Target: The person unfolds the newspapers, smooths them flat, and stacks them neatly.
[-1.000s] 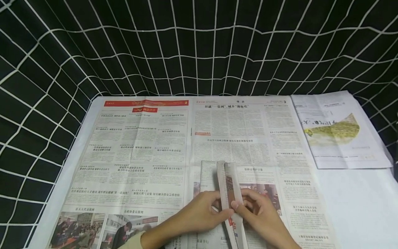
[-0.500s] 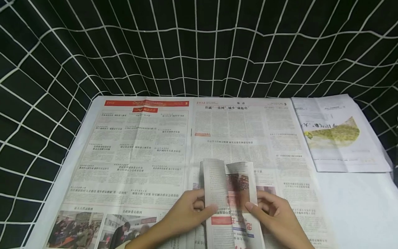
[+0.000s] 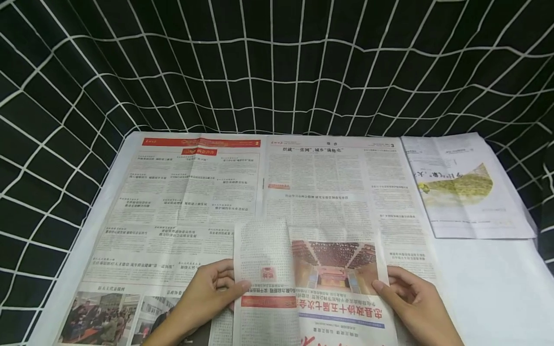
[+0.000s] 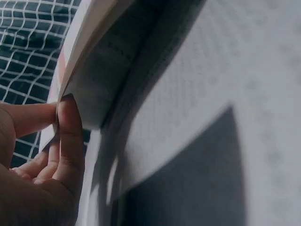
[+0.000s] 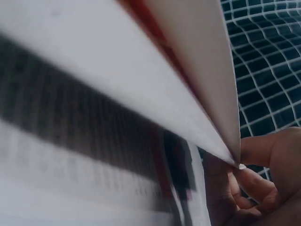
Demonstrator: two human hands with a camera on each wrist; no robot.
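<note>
A black cloth curtain with a white grid pattern [image 3: 277, 67] rises behind and on both sides of a white table [image 3: 484, 283]. Across that table lies a large printed newspaper spread flat [image 3: 320, 175], its two pages side by side, a red banner [image 3: 201, 142] along the far edge of the left page and colour photographs [image 3: 99, 315] near the left page's lower end. Over the near part of this spread is a smaller folded newspaper sheet [image 3: 313, 315], held between the two hands; a vertical crease runs down it, and the wrist views show its side edges lifted off the printed pages beneath. To the right, along the spread's edge, lies a white folded paper with a green-and-yellow landscape print [image 3: 467, 192]. The left hand [image 3: 212, 288] grips the folded sheet's left edge, thumb on top and fingers beneath; the right hand [image 3: 407, 293] pinches the opposite edge likewise, and in the right wrist view the layers gape apart beyond the fingertips. On the sheet's right panel is a colour picture of a hall [image 3: 333, 266], with large red characters [image 3: 339, 307] under it. Smallest is a plain red strip [image 3: 268, 302] across the dense text of the left panel.
</note>
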